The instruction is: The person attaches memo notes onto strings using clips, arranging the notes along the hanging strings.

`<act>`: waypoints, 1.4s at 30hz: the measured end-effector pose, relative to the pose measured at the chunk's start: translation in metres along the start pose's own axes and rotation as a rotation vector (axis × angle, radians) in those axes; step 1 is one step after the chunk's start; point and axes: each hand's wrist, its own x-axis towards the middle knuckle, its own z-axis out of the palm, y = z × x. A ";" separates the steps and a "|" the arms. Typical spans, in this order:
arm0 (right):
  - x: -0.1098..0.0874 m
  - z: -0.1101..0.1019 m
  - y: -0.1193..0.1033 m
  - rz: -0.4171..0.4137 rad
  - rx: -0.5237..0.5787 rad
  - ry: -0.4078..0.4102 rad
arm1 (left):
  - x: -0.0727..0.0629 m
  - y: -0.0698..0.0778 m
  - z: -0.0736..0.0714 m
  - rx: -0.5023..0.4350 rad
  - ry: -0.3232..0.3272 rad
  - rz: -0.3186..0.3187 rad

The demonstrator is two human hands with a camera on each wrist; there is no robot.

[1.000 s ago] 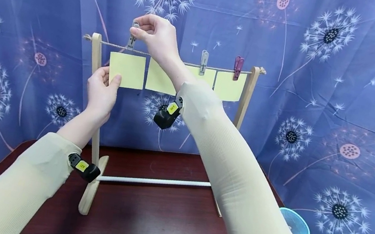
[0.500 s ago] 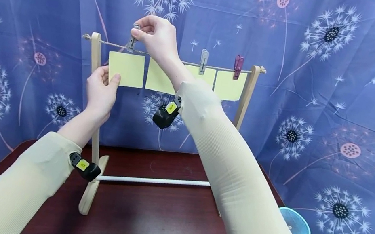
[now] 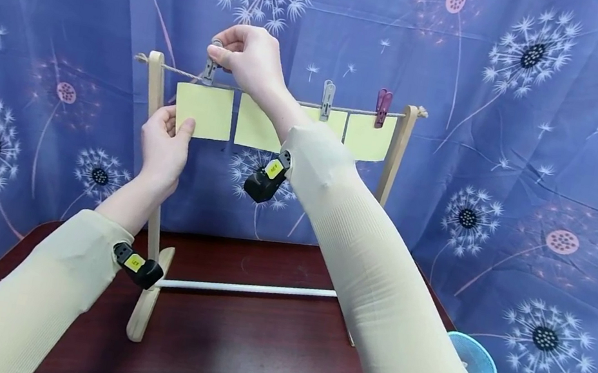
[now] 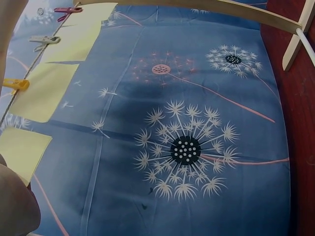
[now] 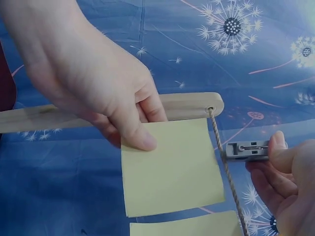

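Note:
My left hand (image 3: 166, 146) pinches a yellow paper sheet (image 3: 205, 112) by its lower left part, thumb in front. The sheet's upper edge lies just under the twisted rope (image 5: 229, 179). Above it, my right hand (image 3: 254, 62) pinches a grey clothespin (image 3: 209, 72) between thumb and fingers. In the right wrist view the clothespin's (image 5: 246, 150) tip meets the rope beside the sheet; whether it grips the rope cannot be told. Further right hang more yellow sheets (image 3: 367, 140), under a pale grey clothespin (image 3: 327, 101), a maroon clothespin (image 3: 382, 110) and a yellow clothespin (image 4: 18, 84).
The rope runs between two wooden posts (image 3: 397, 156) of a stand on a dark red table (image 3: 261, 350). A white bar (image 3: 247, 288) joins the stand low down. A blue basket (image 3: 474, 359) is at the right. Patterned blue cloth (image 3: 492, 113) surrounds the table.
My right hand has lowered the tip of the grey clothespin slightly, closer to the sheet's top edge. My left hand keeps holding the sheet in nearly the same place.

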 end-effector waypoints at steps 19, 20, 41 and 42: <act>-0.001 0.002 0.000 -0.053 -0.026 0.078 | -0.002 -0.002 0.001 -0.006 0.014 0.023; -0.001 0.002 0.000 -0.047 -0.030 0.069 | -0.003 -0.003 0.001 -0.008 0.018 0.025; -0.002 0.008 0.001 0.035 -0.130 -0.059 | -0.001 -0.001 0.000 -0.013 0.028 0.029; -0.002 0.009 0.002 0.034 -0.134 -0.069 | -0.001 -0.001 0.000 -0.012 0.028 0.029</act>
